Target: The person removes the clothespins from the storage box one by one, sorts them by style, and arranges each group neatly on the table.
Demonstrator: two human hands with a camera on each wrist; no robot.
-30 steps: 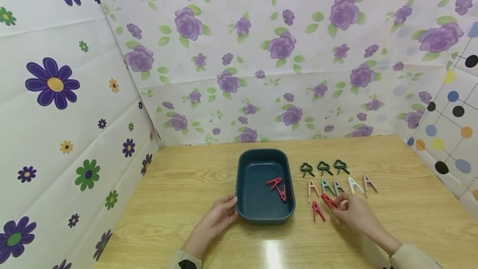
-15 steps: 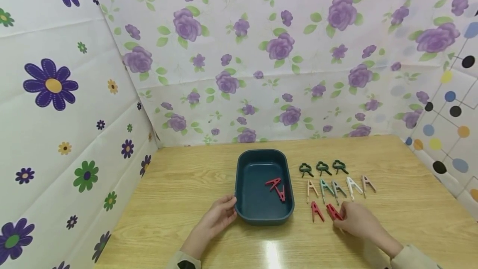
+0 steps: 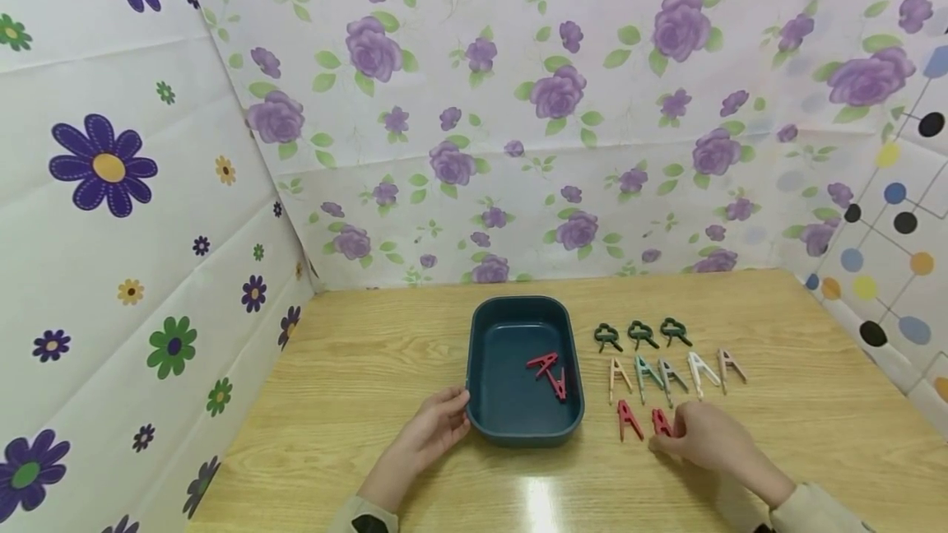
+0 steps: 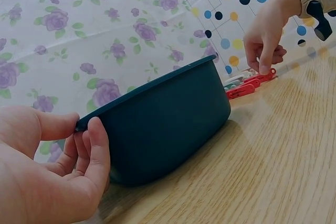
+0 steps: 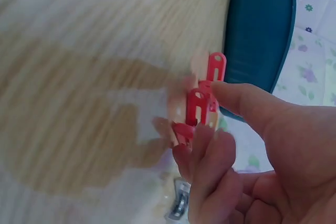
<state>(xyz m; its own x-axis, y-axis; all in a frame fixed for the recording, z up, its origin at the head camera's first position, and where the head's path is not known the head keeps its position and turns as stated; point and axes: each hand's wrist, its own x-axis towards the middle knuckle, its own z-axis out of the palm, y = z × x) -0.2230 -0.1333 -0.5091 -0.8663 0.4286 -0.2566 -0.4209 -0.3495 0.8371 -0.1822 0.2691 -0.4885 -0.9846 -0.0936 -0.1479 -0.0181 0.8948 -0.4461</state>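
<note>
At its near left corner, my left hand [image 3: 435, 428] pinches the rim of a dark teal plastic tray [image 3: 518, 440]. Thumb over the edge and fingers against the wall show in the left wrist view. Two red clothespins [image 3: 560, 385] lie inside the tray. To its right, my right hand [image 3: 707, 437] reaches down to the table, thumb and fingertips on a red clothespin [image 3: 662, 421] that they partly cover. Just left of that one lies another red clothespin [image 3: 627, 419]. The right wrist view shows the held clothespin [image 5: 197, 107] close to the tabletop.
Behind the red pair runs a row of clothespins: peach [image 3: 618, 377], teal [image 3: 648, 375], grey [image 3: 671, 377], white [image 3: 702, 372] and pinkish-brown [image 3: 730, 367]. Farther back lie three dark green clips [image 3: 641, 334]. Patterned cloths hang around the wooden table [image 3: 355, 352].
My right hand has brought the red clothespin nearer and down, out of the coloured row, and turned it more upright beside the other red one. My left hand and the tray stay put.
</note>
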